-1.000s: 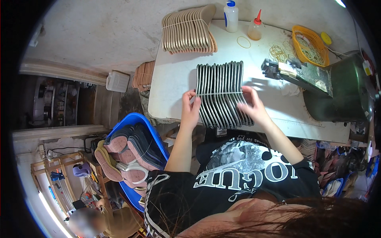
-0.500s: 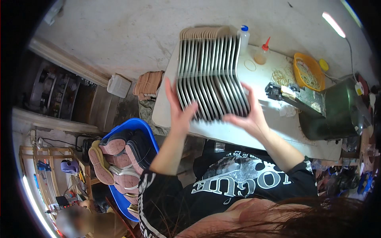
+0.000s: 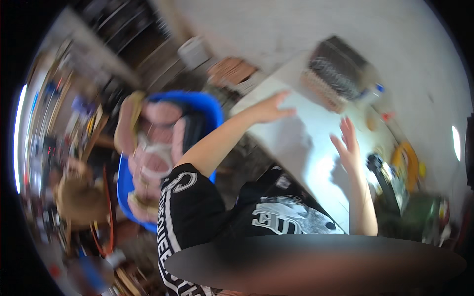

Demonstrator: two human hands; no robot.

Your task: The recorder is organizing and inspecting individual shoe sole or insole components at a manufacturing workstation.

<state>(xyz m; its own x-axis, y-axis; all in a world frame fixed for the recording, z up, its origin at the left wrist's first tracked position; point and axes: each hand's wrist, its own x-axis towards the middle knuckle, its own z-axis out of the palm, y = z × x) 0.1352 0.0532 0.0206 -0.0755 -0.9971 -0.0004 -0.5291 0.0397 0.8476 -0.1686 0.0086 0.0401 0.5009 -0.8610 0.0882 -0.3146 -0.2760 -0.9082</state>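
Observation:
Both of my hands are over the white table, holding nothing. My left hand point(image 3: 272, 108) is stretched out with its fingers apart. My right hand point(image 3: 347, 146) is raised, with thumb and fingers spread. Beyond them, a packed row of thin curved shoe-sole pieces point(image 3: 340, 71), dark on top and beige along the near side, stands at the back of the white table point(image 3: 269, 89). It is blurred, and neither hand touches it.
Left of the table is a blue bin point(image 3: 211, 108) heaped with pink and dark shoe soles point(image 3: 165, 113). A blue-capped bottle point(image 3: 376, 91), a yellow basket point(image 3: 405, 165) and a dark green machine point(image 3: 419, 214) stand to the right. Brown pieces point(image 3: 232, 71) and a white jug point(image 3: 193, 53) sit at the back left.
My hands have let go of the row of sole pieces, which now stands at the back of the table. The view has swung left toward the blue bin.

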